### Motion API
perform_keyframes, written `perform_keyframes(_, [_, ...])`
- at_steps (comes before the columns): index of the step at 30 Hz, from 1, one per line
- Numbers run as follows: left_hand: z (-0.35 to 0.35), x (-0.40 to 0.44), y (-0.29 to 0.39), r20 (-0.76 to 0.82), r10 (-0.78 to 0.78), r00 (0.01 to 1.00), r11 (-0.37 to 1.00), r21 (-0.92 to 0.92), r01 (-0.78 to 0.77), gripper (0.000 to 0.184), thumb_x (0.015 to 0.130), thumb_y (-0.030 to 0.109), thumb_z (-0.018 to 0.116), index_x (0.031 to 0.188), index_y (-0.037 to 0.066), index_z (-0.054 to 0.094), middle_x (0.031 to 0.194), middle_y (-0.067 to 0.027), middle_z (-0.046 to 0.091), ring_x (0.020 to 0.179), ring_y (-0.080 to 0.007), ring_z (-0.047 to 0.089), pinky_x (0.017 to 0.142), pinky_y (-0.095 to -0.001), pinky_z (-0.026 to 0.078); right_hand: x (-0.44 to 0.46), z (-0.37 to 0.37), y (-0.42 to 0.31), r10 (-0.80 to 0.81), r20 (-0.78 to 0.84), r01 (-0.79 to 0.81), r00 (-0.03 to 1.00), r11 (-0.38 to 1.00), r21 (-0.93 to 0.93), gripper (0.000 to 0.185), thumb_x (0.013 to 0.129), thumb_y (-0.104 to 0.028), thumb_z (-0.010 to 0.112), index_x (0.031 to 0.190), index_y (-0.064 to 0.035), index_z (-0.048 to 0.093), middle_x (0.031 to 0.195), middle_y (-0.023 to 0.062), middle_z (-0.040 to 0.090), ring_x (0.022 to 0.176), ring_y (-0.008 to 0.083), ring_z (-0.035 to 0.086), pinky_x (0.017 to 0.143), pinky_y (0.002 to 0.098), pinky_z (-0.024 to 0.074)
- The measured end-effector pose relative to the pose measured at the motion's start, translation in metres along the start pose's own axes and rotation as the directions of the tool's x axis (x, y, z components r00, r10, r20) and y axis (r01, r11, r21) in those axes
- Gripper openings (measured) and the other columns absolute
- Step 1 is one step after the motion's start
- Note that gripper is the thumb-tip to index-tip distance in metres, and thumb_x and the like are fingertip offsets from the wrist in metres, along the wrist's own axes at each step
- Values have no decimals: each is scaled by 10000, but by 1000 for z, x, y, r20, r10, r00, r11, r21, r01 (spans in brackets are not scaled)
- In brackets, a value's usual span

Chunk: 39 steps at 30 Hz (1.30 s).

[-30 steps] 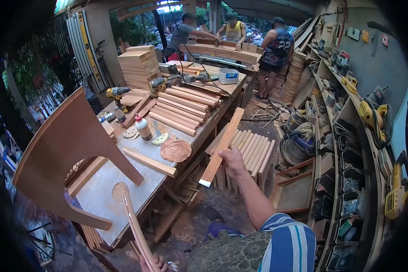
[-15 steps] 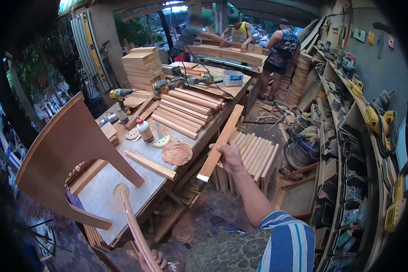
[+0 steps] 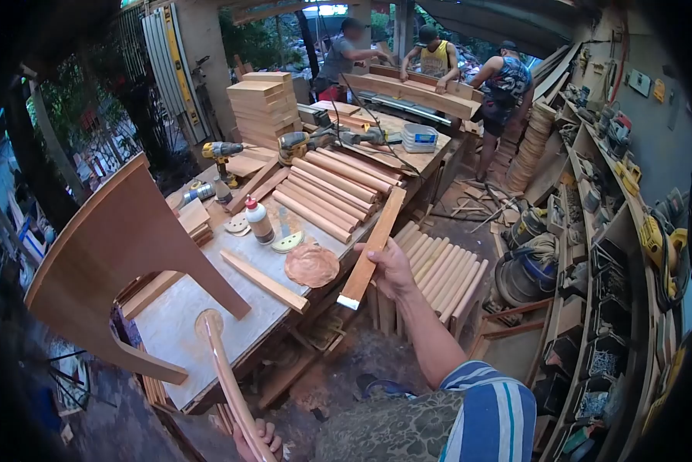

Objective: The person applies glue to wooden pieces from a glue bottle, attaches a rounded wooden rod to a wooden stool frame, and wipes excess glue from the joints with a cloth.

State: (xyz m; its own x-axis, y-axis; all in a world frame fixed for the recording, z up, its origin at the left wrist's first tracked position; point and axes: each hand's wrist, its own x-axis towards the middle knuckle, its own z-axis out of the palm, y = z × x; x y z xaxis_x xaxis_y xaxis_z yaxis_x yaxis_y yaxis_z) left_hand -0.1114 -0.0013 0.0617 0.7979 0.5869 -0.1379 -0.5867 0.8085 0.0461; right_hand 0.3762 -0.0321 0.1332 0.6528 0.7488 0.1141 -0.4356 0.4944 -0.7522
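Note:
In my right hand (image 3: 389, 268) is a flat wooden strip (image 3: 375, 246), its near end tipped with white. Thumb and fingers close around the strip near its middle, above the table's front edge. My left hand (image 3: 257, 441), low in the view, grips a long rounded wooden rod (image 3: 232, 390) with a shiny streak along it. The rod's far end overlaps a round tan disc (image 3: 208, 324) over the table; whether they touch I cannot tell. Close by stand a curved wooden panel (image 3: 107, 262) with a cut-out and a loose square wooden bar (image 3: 265, 281).
On the worktable (image 3: 178, 327) are a red-capped glue bottle (image 3: 260, 221), a brown round pad (image 3: 312, 265), rounded rods (image 3: 323, 202), a drill (image 3: 221, 154) and stacked blocks (image 3: 263, 108). More rods (image 3: 442, 277) stand beside it. Shelves (image 3: 585, 308) line the right; several people (image 3: 437, 58) work behind.
The view has turned slightly left, so the bench and background sit farther right. Both hands keep their hold on the strip and the rod. The people at the back have shifted their arms.

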Motion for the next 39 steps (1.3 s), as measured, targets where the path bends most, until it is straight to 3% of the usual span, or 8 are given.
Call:
perform_keyframes(4, [18, -2, -4, -195, 92, 976, 995, 62, -81, 529, 1015, 528, 449, 1150, 18, 492, 925, -137, 480, 785, -270, 481, 539, -382, 465, -3, 15, 1, 42, 121, -48, 992, 998, 46, 497, 904, -66, 649, 1312, 3, 373, 1181, 214, 628, 1045, 273, 647, 908, 430, 565])
perform_keyframes(6, [-5, 5, 2, 144, -12, 990, 1000, -16, 14, 558, 1037, 498, 393, 1289, 7, 473, 1042, -162, 527, 902, -310, 530, 599, -394, 500, -11, 36, -8, 55, 172, -68, 983, 995, 69, 514, 902, -68, 654, 1321, -3, 364, 1184, 214, 626, 1049, 275, 646, 916, 436, 562])
perform_keyframes(10, [-14, 5, 2, 298, -36, 954, 999, -9, 41, 621, 1026, 491, 459, 1418, 11, 412, 1198, -198, 548, 1022, -332, 556, 656, -426, 535, -18, 57, -11, 37, 298, -66, 954, 994, 86, 584, 902, -158, 715, 1360, -44, 371, 1220, 174, 622, 1029, 229, 654, 926, 390, 548])
perform_keyframes(12, [7, 1, -13, -101, 197, 975, 974, 135, -182, 497, 1033, 490, 382, 1157, 23, 496, 790, -118, 504, 645, -204, 477, 438, -307, 435, -22, 66, -12, 35, 349, -78, 937, 991, 110, 631, 898, -182, 741, 1381, -42, 359, 1217, 168, 620, 1041, 232, 654, 928, 393, 550])
perform_keyframes(21, [32, 8, -26, -29, 119, 992, 966, 235, -109, 504, 1039, 458, 385, 1285, 25, 464, 790, -104, 487, 662, -171, 433, 432, -259, 386, -50, 132, 45, -1, 490, 32, 872, 998, -54, 974, 822, -202, 838, 1493, 65, 184, 1175, 112, 621, 1128, 204, 593, 1055, 361, 430])
perform_keyframes(24, [36, 8, -30, -15, 112, 994, 952, 287, -103, 511, 1038, 465, 389, 1313, 39, 458, 786, -106, 489, 655, -172, 441, 435, -260, 398, -56, 154, 51, -119, 543, 299, 831, 919, -256, 1003, 840, -125, 814, 1523, 40, 99, 1148, 111, 601, 1047, 162, 585, 977, 316, 479])
perform_keyframes(27, [40, 8, -33, 66, 77, 995, 940, 328, -94, 502, 1037, 453, 401, 1336, 51, 441, 788, -113, 499, 646, -175, 454, 436, -267, 415, -55, 165, 51, -183, 522, 312, 833, 935, -170, 988, 856, -66, 785, 1545, -1, 79, 1133, 105, 583, 1023, 158, 585, 924, 305, 510])
perform_keyframes(39, [44, -12, -40, -190, 122, 974, 841, 541, 0, 534, 972, 430, 537, 1365, 80, 446, 764, -147, 571, 604, -196, 539, 449, -305, 439, -30, 168, 39, -271, 523, 517, 808, 752, -410, 1022, 852, -27, 773, 1564, -59, 41, 1133, 116, 575, 965, 151, 615, 870, 273, 549])
